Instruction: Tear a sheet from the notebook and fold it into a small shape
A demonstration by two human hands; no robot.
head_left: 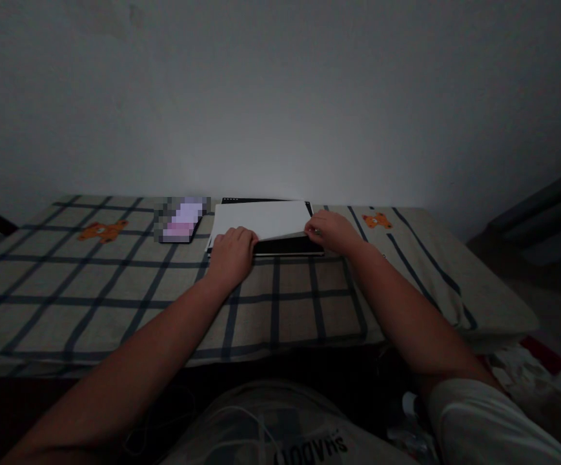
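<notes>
A white sheet of paper (261, 218) lies over a flat black pad or folder (287, 246) on the checked cloth, close to the wall. My left hand (232, 253) rests knuckles-up on the sheet's near left corner, fingers curled down onto it. My right hand (331, 231) pinches the sheet's near right corner, which is lifted slightly off the black pad. Both forearms reach forward over the cloth.
A phone (182, 221) with a lit, blurred screen lies left of the paper. The beige cloth (115, 284) with dark grid lines carries orange bear prints (102, 230). A plain wall stands behind. Crumpled white fabric (527, 374) lies at the lower right.
</notes>
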